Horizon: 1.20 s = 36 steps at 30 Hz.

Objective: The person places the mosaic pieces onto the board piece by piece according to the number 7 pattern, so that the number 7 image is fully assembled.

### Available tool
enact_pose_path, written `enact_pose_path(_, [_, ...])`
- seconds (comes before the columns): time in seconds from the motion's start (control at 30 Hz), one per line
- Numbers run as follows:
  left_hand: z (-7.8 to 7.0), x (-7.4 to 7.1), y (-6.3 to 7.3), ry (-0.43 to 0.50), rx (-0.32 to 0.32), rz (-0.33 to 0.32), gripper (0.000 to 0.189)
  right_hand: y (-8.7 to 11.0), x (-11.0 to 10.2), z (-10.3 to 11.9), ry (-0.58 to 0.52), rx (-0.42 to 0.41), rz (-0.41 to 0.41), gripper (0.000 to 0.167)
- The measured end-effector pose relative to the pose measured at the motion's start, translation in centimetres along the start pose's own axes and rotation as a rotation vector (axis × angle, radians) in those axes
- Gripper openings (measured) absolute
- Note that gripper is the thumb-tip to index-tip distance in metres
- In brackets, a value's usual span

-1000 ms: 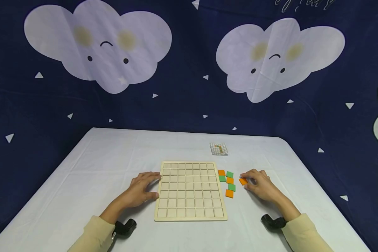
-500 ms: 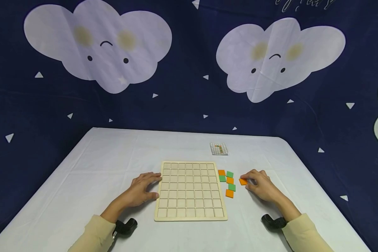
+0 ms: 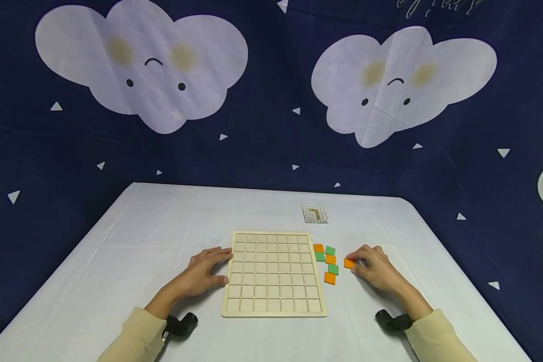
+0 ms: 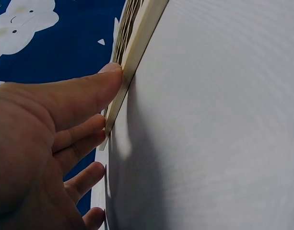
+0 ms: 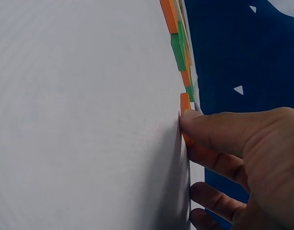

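Observation:
A pale wooden grid board (image 3: 273, 274) lies flat on the white table, its squares bare. At its left edge rests my left hand (image 3: 203, 274); in the left wrist view the thumb (image 4: 96, 88) touches the board's side wall and the fingers are loosely extended. To the right of the board, my right hand (image 3: 376, 266) pinches an orange square tile (image 3: 349, 263) between thumb and index finger, low over the cloth. The right wrist view shows that orange tile (image 5: 185, 103) partly covered by the thumb, the other fingers loosely bent below.
Several orange and green tiles, such as a green tile (image 3: 333, 270) and an orange tile (image 3: 330, 278), lie between the board and my right hand. Behind them sits a small pattern card (image 3: 314, 214) printed with a coloured grid. A dark cloud-print curtain (image 3: 271, 151) hangs beyond the table.
The orange tile in my right fingers has turned slightly and sits a touch nearer the front. My left hand stays at the board's edge.

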<state>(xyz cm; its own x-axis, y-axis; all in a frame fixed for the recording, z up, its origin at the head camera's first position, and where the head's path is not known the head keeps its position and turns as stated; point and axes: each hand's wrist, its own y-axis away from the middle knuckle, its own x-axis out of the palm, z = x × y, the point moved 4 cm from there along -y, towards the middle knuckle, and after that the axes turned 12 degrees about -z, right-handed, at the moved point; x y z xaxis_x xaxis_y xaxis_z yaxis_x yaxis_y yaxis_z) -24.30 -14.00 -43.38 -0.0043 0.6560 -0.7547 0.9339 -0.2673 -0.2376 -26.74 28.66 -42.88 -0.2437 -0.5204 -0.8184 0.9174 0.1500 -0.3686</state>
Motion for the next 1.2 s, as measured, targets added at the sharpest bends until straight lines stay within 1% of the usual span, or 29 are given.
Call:
enact_pose_path(0.27, [0.03,0.10,0.06,0.033,0.012,-0.015,0.058,0.07,0.09,0.02,0.010,-0.013,-0.017,0.022])
enact_pose_path(0.5, [0.11,0.26,-0.09,0.076,0.007,-0.019,0.054,0.09,0.13,0.05,0.012,-0.013,-0.018,0.022])
enact_pose_path(0.73, [0.07,0.44,-0.12,0.075,0.023,-0.037,0.052,0.11,0.14,0.05,0.009,-0.028,-0.024,0.022])
enact_pose_path(0.97, [0.03,0.54,-0.08,0.091,0.005,-0.030,0.053,0.11,0.12,0.20,0.011,-0.036,-0.024,0.023])
enact_pose_path(1.2, [0.19,0.65,-0.08,0.102,-0.003,-0.021,0.053,-0.09,0.13,0.33,0.010,0.001,-0.004,0.023])
